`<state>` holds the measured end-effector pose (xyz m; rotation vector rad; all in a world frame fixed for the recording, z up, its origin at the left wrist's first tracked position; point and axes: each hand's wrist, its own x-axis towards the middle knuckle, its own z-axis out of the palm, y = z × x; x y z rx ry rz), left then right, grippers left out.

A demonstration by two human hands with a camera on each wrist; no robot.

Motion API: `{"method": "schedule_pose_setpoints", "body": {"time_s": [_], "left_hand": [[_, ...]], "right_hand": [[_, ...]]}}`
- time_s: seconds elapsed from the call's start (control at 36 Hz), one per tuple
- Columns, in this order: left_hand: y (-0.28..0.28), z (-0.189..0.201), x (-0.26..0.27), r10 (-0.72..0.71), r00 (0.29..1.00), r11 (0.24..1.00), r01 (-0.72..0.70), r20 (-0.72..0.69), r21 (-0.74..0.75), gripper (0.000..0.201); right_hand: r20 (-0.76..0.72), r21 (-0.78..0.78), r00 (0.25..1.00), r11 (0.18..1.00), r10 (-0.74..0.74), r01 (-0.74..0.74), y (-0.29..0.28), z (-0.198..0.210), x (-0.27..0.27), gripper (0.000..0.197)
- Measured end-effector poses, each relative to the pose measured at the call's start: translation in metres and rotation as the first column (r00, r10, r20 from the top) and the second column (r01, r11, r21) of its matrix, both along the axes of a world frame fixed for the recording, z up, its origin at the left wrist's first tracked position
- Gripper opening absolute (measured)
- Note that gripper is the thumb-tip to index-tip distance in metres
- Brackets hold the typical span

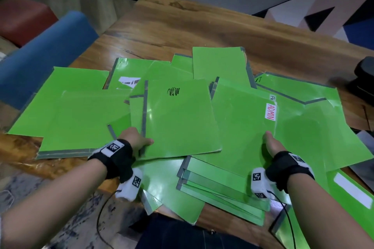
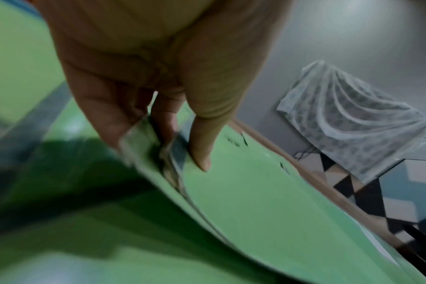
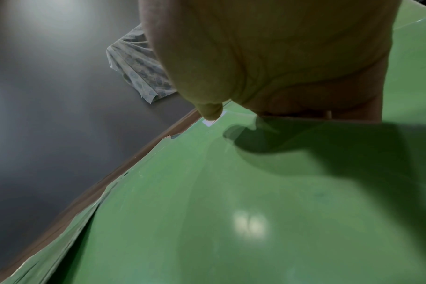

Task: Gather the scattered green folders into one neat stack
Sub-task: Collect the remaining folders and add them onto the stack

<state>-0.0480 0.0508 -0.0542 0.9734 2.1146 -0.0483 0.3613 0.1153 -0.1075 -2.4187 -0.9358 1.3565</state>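
Many green folders with grey spines lie scattered and overlapping on the wooden table (image 1: pixel 202 26). My left hand (image 1: pixel 141 141) pinches the spine edge of a folder with a black scribble (image 1: pixel 178 119); in the left wrist view the thumb (image 2: pixel 202 153) lies on top and the fingers are underneath, lifting that edge. My right hand (image 1: pixel 270 143) holds the right edge of the folder labelled ADMIN (image 1: pixel 240 123), with its thumb (image 3: pixel 210 113) on top and its fingers hidden under the sheet. A loose, fanned pile of folders (image 1: pixel 218 194) lies near the table's front edge, between my arms.
More folders spread to the left (image 1: pixel 77 115), far side (image 1: pixel 218 64) and right (image 1: pixel 315 119). A blue chair back (image 1: pixel 46 50) stands off the table's left side, a black object (image 1: pixel 364 79) sits at the right edge. Wrist camera cables hang by the front edge.
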Motion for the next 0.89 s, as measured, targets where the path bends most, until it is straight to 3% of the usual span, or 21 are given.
{"method": "schedule_pose_setpoints", "body": {"time_s": [0.14, 0.31, 0.44, 0.56, 0.64, 0.75, 0.81, 0.89], "left_hand": [[-0.024, -0.001, 0.01, -0.165, 0.986, 0.975, 0.167, 0.024, -0.144, 0.04], [0.006, 0.032, -0.011, -0.226, 0.973, 0.949, 0.229, 0.041, -0.214, 0.033], [0.043, 0.052, -0.042, -0.188, 0.982, 0.979, 0.187, 0.0, -0.08, 0.022], [0.07, 0.06, -0.064, -0.121, 0.988, 0.987, 0.109, 0.097, 0.118, 0.053], [0.082, 0.06, -0.061, -0.233, 0.972, 0.968, 0.235, -0.031, 0.092, 0.058], [0.095, 0.047, -0.04, -0.398, 0.867, 0.903, 0.427, -0.299, 0.035, 0.032], [0.098, 0.038, -0.031, -0.426, 0.853, 0.896, 0.444, -0.302, -0.011, 0.026], [0.101, 0.028, -0.015, -0.452, 0.877, 0.892, 0.45, -0.164, -0.05, 0.033]], "right_hand": [[0.0, -0.017, 1.0, 1.0, 0.007, -0.007, -0.003, 0.001, -0.002, 0.083], [-0.002, -0.021, 1.0, 1.0, 0.003, -0.003, -0.002, -0.005, -0.001, 0.084], [-0.015, -0.003, 1.0, 1.0, -0.013, 0.013, -0.004, -0.004, 0.0, 0.079], [-0.018, -0.006, 1.0, 1.0, -0.017, 0.017, -0.004, -0.004, 0.0, 0.08], [-0.047, -0.02, 0.999, 1.0, -0.022, 0.021, -0.004, -0.008, 0.002, 0.087], [-0.086, -0.034, 0.996, 0.999, -0.038, 0.035, -0.001, -0.018, 0.007, 0.091], [-0.076, -0.035, 0.997, 0.999, -0.021, 0.019, -0.001, -0.021, 0.01, 0.089], [-0.057, -0.049, 0.998, 0.999, -0.003, 0.0, 0.001, -0.023, 0.012, 0.075]]}}
